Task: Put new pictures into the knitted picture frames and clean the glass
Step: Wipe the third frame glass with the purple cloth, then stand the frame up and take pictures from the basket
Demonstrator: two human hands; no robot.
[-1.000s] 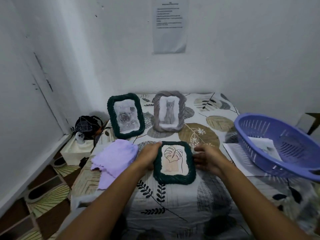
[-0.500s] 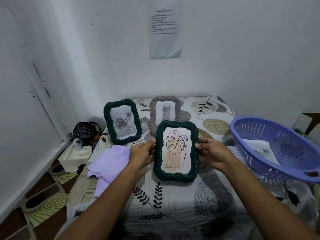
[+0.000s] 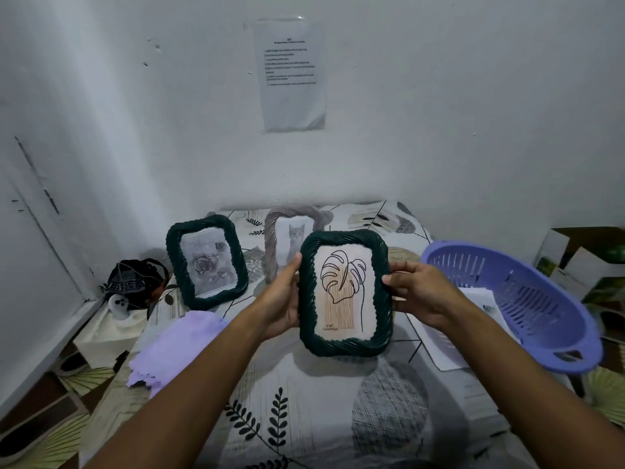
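I hold a dark green knitted frame [image 3: 345, 346] with a leaf line drawing upright above the table, its face toward me. My left hand [image 3: 282, 301] grips its left edge and my right hand [image 3: 417, 292] grips its right edge. Behind it stand a second dark green frame [image 3: 176, 258] with a rose picture and a grey frame [image 3: 272, 245] with a cat picture, the grey one partly hidden by the held frame. A lilac cloth [image 3: 172, 350] lies on the table at the left.
The table wears a leaf-patterned cloth [image 3: 304, 411]. A purple plastic basket [image 3: 527, 302] with papers inside sits at the right on loose sheets [image 3: 443, 346]. A black bag [image 3: 135, 282] and a tissue box [image 3: 108, 330] sit at the left by the wall.
The leaf frame lay flat on the table a second ago; both hands have lifted it, tilted it upright and raised it higher toward me.
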